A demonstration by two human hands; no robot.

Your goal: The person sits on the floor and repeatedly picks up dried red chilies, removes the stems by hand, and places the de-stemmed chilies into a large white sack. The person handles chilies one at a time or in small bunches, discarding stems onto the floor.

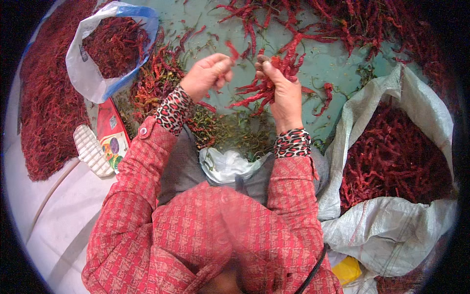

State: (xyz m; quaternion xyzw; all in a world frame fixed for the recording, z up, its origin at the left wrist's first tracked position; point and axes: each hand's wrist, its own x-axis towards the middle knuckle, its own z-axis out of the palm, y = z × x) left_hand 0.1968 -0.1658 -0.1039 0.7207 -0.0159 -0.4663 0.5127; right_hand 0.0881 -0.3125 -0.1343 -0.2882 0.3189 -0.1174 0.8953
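Note:
My right hand (281, 86) is closed around a bunch of wrinkled red chili peppers (264, 92), their tips fanning out to the left and upward. To its left, my left hand (213, 71) pinches one blurred red chili pepper (231, 50) between thumb and fingers. Below both hands lie a heap of stems and debris (246, 130) and a white plastic bag (233, 167) between the legs. A mixed pile of red and yellowish chilies (158, 84) is beside my left wrist.
An open woven sack of dried chilies (334, 176) stands at right, a white-and-blue bag of chilies (77, 70) at upper left. A large dark red heap (51, 92) fills the far left, near a shoe sole (91, 150) and a red printed packet (110, 125). More chilies (352, 25) lie across the top.

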